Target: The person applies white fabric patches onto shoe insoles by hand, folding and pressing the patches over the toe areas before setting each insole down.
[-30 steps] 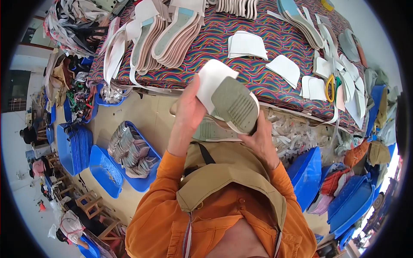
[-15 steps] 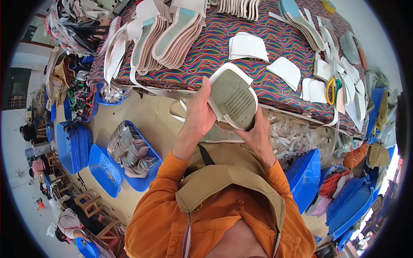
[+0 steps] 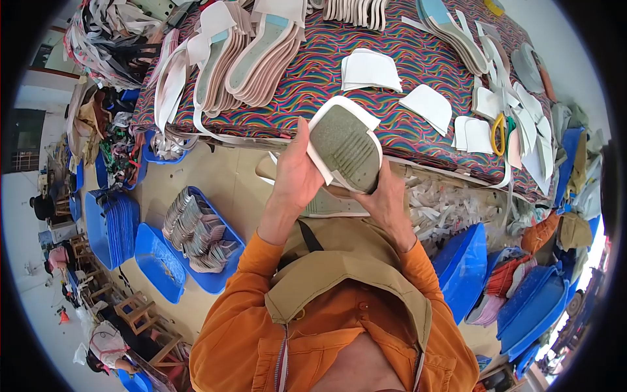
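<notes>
Between both hands, in front of the table edge, is an insole point(image 3: 346, 145) with a grey-green ribbed face and a white rim folded around its edge. My left hand point(image 3: 297, 173) grips its left side, thumb pointing up along the rim. At the lower right, my right hand point(image 3: 387, 204) holds the insole with fingers partly hidden behind it. Another pale insole point(image 3: 333, 206) lies below, over my lap. Beyond the hands, white curved pieces point(image 3: 371, 69) rest on the patterned table point(image 3: 307, 108), with another white piece point(image 3: 428, 108) to their right.
Stacked insoles point(image 3: 261, 62) lie at the table's far left, and more point(image 3: 450, 36) at the far right. Yellow-handled scissors point(image 3: 499, 134) sit among white offcuts. A blue tray point(image 3: 219, 277) of stacked pieces is on the floor left; a blue bin point(image 3: 462, 261) stands right.
The view has shifted slightly, so the table items appear a little further left. Both hands keep hold of the insole, at almost the same angle.
</notes>
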The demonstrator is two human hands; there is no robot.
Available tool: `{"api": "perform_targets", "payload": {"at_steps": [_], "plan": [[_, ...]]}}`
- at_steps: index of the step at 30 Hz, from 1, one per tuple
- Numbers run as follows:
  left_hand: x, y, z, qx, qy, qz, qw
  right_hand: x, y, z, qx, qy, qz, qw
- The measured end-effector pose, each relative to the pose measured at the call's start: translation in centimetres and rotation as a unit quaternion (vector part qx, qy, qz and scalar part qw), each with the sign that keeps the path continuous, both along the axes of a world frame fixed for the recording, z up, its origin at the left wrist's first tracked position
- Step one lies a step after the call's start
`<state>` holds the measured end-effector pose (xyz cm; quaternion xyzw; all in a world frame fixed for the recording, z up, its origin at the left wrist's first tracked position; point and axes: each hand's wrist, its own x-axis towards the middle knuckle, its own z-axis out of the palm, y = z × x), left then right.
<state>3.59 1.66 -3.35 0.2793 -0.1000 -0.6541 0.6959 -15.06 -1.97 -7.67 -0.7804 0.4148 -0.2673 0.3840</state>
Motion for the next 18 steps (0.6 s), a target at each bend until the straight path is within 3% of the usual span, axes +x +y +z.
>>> {"api": "perform_targets", "payload": {"at_steps": [4,7,8,10,11,13,16,18], "plan": [[0.3,0.4,-0.4,-0.033,0.034,-0.018,0.999,0.0,-0.6,0.7,-0.037,0.042,-0.001,0.998],[0.1,0.5,-0.7,-0.115,0.022,-0.092,0.989,0.3,-2.1,0.7,0.019,-0.166,-0.073,0.983],[-0.2,0.7,-0.6,-0.116,0.019,-0.091,0.989,0.5,-2.6,1.0,0.018,-0.169,-0.071,0.983],[-1.6,0.8,0.4,-0.141,-0.318,-0.065,0.935,0.9,-3.7,2.5,0.2,-0.311,-0.086,0.925],[-2.6,0.4,0.9,-0.143,-0.321,-0.062,0.934,1.1,-4.2,3.3,0.288,-0.375,-0.09,0.877],[-4.4,-0.4,1.9,-0.145,-0.507,0.034,0.849,2.6,-4.3,5.2,0.311,-0.403,-0.067,0.858],[-3.8,-1.5,0.7,-0.156,-0.552,0.084,0.815,4.6,-4.4,6.5,0.355,-0.455,-0.029,0.816],[-2.6,-2.3,0.2,-0.163,-0.574,0.107,0.795,5.4,-5.1,6.2,0.221,-0.438,0.01,0.871]]}}
